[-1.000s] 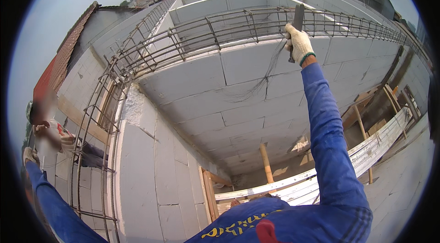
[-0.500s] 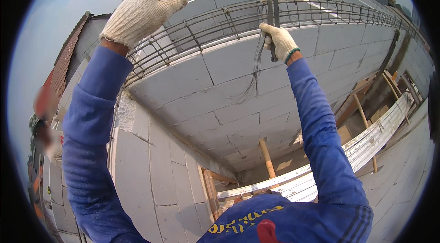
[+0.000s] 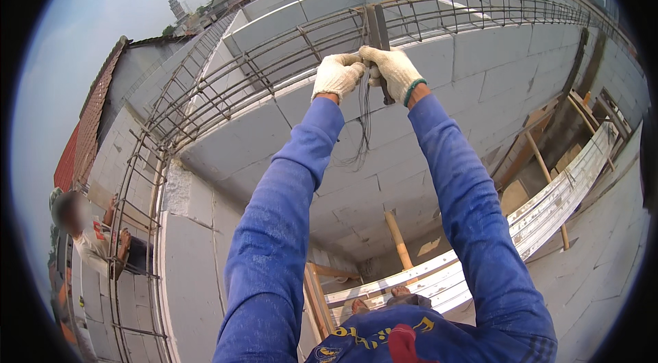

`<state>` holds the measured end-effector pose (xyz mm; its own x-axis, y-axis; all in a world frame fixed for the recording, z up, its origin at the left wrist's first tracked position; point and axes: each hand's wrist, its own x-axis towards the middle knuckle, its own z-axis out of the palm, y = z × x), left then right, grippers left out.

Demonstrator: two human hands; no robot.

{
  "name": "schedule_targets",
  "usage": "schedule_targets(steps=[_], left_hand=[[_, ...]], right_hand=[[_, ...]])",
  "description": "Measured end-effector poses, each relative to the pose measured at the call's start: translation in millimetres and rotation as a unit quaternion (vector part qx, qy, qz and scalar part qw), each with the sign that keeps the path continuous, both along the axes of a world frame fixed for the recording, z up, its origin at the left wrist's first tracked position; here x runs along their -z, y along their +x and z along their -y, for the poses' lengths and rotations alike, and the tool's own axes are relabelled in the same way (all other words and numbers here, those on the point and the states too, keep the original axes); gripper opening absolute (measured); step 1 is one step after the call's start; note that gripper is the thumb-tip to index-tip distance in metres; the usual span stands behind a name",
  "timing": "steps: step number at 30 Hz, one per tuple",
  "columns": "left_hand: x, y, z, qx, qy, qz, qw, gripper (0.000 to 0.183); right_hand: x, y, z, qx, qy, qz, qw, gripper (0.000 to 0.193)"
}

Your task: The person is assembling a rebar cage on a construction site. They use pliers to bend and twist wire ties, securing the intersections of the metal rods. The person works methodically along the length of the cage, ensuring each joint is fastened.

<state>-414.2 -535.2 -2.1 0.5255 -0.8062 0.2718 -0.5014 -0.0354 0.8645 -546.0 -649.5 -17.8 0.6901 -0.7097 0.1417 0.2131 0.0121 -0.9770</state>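
Note:
My gloved left hand [image 3: 338,77] is closed, its fingertips meeting the right hand at thin tie wires. My gloved right hand [image 3: 393,74] is closed beside it, with a bundle of thin dark tie wires [image 3: 364,127] hanging below. A dark flat two-armed metal tool [image 3: 377,26] stands upright at the right hand, its lower end showing under the palm; the fingers hide how it is held. Both hands are just in front of the rebar cage [image 3: 295,55], which lies along the top of the light grey block wall [image 3: 418,116].
Another rebar cage [image 3: 137,188] runs along the left wall, where a person in a cap [image 3: 103,243] stands. Below lie white ribbed planks [image 3: 445,281], with a bamboo pole [image 3: 397,240] and timber props [image 3: 538,157]. Tiled roofs [image 3: 96,109] rise beyond at left.
My left hand has come down and right from above the cage to meet the right hand at the wires. The right hand and the dark tool have shifted slightly left.

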Motion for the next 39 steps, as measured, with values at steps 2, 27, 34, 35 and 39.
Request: schedule_targets(steps=[2,27,34,35,39], left_hand=[[3,1,-1,-0.01,0.005,0.012,1.0,0.03],[8,-142,-509,-0.516,-0.354,0.115,0.772,0.024],[88,-270,-543,-0.397,0.01,-0.254,0.882,0.025],[103,-267,-545,-0.364,0.068,-0.287,0.883,0.027],[174,-282,-579,-0.326,0.17,-0.382,0.848,0.035]], right_hand=[[0,-3,1,-0.011,0.004,-0.009,1.0,0.027],[-44,-15,285,0.3,0.013,-0.002,0.954,0.03],[-27,33,260,0.262,-0.283,-0.217,0.897,0.038],[-32,34,256,0.273,-0.293,-0.213,0.891,0.041],[-37,31,231,0.313,-0.292,-0.259,0.866,0.057]])
